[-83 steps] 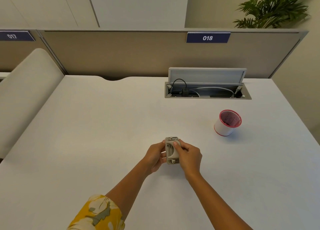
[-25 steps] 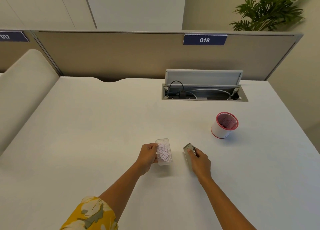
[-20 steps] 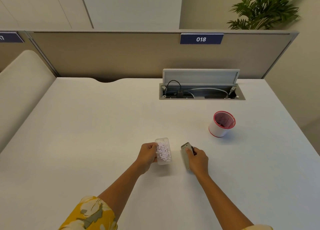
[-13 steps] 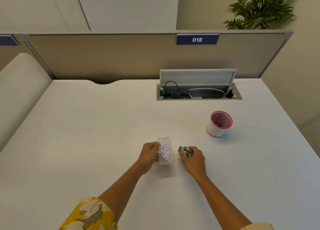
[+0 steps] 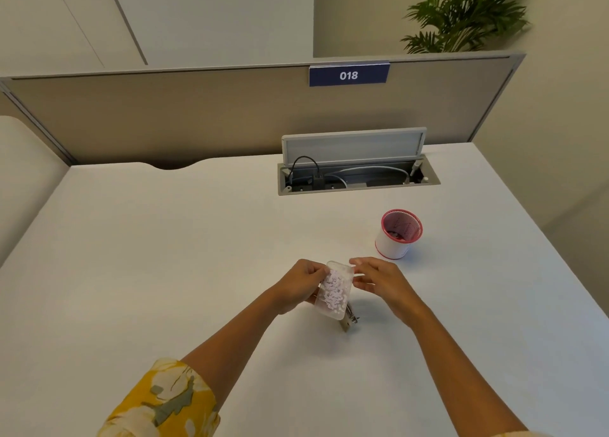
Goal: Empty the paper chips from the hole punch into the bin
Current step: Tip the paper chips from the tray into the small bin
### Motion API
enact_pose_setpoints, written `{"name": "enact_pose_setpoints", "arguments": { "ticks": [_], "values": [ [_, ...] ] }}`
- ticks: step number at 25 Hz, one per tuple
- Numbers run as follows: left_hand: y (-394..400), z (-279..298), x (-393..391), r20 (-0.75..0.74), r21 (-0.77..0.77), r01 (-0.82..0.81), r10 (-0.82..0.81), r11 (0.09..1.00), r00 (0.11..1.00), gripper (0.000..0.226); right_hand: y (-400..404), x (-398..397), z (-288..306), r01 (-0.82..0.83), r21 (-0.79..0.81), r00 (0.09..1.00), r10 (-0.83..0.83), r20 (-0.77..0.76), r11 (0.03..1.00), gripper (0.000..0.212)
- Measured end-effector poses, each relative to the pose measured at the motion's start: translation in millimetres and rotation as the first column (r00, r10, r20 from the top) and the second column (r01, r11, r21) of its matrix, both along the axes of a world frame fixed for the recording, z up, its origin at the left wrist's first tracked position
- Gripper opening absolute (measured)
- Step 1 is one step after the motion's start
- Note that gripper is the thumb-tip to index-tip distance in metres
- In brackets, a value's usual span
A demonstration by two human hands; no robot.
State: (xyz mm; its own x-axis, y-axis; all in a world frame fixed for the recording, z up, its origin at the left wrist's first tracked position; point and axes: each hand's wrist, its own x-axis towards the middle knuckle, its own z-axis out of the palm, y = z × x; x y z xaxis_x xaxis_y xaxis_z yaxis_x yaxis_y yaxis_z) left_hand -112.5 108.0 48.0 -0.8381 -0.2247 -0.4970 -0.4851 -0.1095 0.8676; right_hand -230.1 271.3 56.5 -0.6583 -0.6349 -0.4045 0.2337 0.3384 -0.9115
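Observation:
A clear plastic chip tray (image 5: pixel 334 290), full of pale pink paper chips, is lifted a little above the white desk (image 5: pixel 164 255). My left hand (image 5: pixel 298 285) grips its left side. My right hand (image 5: pixel 379 281) touches its upper right corner with the fingertips. The metal hole punch body (image 5: pixel 349 319) lies on the desk just under the tray, mostly hidden by it. The bin (image 5: pixel 397 234), a small white cup with a red rim and pink inside, stands upright to the upper right of my hands.
An open cable hatch (image 5: pixel 357 176) with wires is sunk into the desk at the back, its lid raised. A beige partition (image 5: pixel 230 113) with an 018 sign closes the far edge. The desk's right edge runs close past the bin.
My right hand has let go of the hole punch body, which now lies on the desk, and has come to the tray. My left hand has raised the tray and moved it right.

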Motion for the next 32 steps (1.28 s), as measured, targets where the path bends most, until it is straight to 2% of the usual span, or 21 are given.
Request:
{"name": "enact_pose_setpoints", "arguments": {
  "ticks": [3, 7, 12, 15, 17, 20, 24, 28, 32],
  "values": [
    [4.1, 3.2, -17.2, 0.007, -0.065, 0.118, -0.118, 0.991, 0.993, 0.040, 15.1, -10.3, 2.4, -0.072, -0.004, 0.996, 0.072, 0.047, 0.997, 0.025],
    [8.8, 5.4, -43.9, 0.012, -0.124, 0.170, -0.170, 0.978, 0.985, 0.039, 28.6, -27.3, 4.2, -0.009, -0.005, 0.998, 0.009, 0.063, 1.000, 0.022],
    [20.6, 7.5, -71.2, -0.090, -0.067, 0.045, -0.051, 0.997, 0.995, 0.034, 49.7, -62.9, 10.1, 0.294, -0.058, 0.952, -0.286, 0.111, 0.954, 0.021],
    [34.7, 5.0, -84.0, -0.173, -0.296, -0.052, 0.000, 0.954, 0.985, 0.027, 59.9, -86.5, 16.3, 0.497, -0.115, 0.865, -0.480, 0.148, 0.860, 0.016],
    [45.0, 7.6, -91.9, -0.202, -0.453, -0.049, -0.048, 0.890, 0.978, 0.030, 61.0, -99.3, 18.5, 0.599, -0.104, 0.800, -0.587, 0.126, 0.794, 0.017],
    [58.0, 9.4, -102.9, -0.123, -0.606, 0.069, -0.179, 0.792, 0.976, 0.049, 57.2, -112.5, 16.3, 0.698, -0.032, 0.715, -0.699, -0.036, 0.715, 0.023],
    [71.8, 1.3, -109.2, -0.056, -0.762, 0.139, -0.278, 0.632, 0.959, 0.065, 47.0, -114.2, 6.7, 0.739, 0.007, 0.645, -0.705, -0.297, 0.673, 0.026],
    [78.7, -6.5, -112.9, 0.041, -0.872, 0.211, -0.363, 0.442, 0.931, 0.067, 38.9, -111.3, 1.8, 0.703, -0.024, 0.585, -0.596, -0.550, 0.711, 0.026],
    [78.5, -10.6, -110.0, 0.154, -0.908, 0.277, -0.365, 0.315, 0.918, 0.067, 35.0, -107.0, -0.5, 0.605, -0.092, 0.548, -0.497, -0.673, 0.791, 0.025]
  ]
}}
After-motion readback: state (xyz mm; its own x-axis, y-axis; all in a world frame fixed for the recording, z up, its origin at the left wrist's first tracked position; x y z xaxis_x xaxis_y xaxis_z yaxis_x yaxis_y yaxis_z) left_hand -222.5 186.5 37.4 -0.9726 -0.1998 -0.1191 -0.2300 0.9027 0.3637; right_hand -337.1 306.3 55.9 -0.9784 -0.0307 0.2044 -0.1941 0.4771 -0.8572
